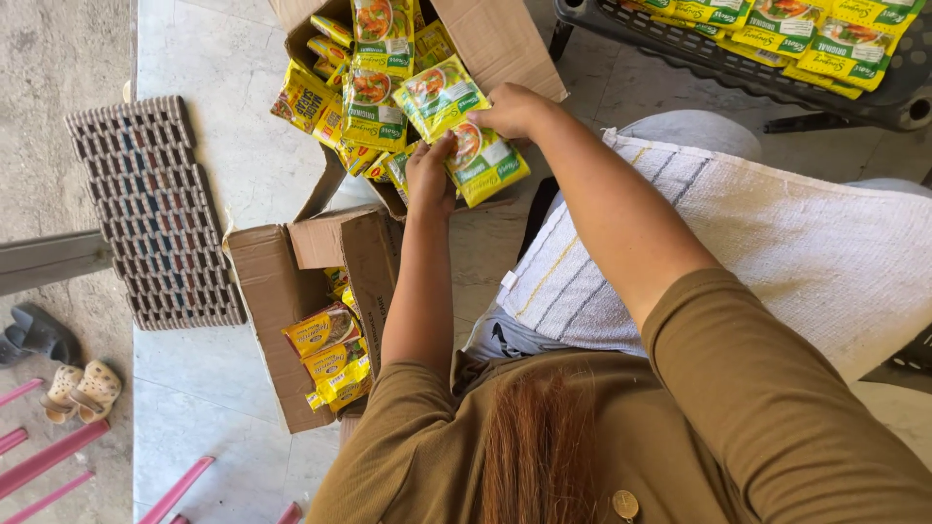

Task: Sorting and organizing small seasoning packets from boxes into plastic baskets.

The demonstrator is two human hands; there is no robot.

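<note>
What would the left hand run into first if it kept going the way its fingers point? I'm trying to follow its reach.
The left hand points up-frame, already touching the green and yellow sachets that both hands hold. Past them it would likely meet the packets heaped in the open cardboard box, though depth is unclear.

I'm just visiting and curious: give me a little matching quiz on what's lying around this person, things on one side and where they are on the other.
Things:
1. strip of green and yellow sachets
2. woven door mat
3. striped white cloth
4. small sandals

Places:
A. at the lower left, on the rough grey floor
B. spread over the person's lap
C. held in the left hand and right hand, over the upper cardboard box
D. flat on the floor, left of the boxes

Pairs: 1-C, 2-D, 3-B, 4-A
</note>
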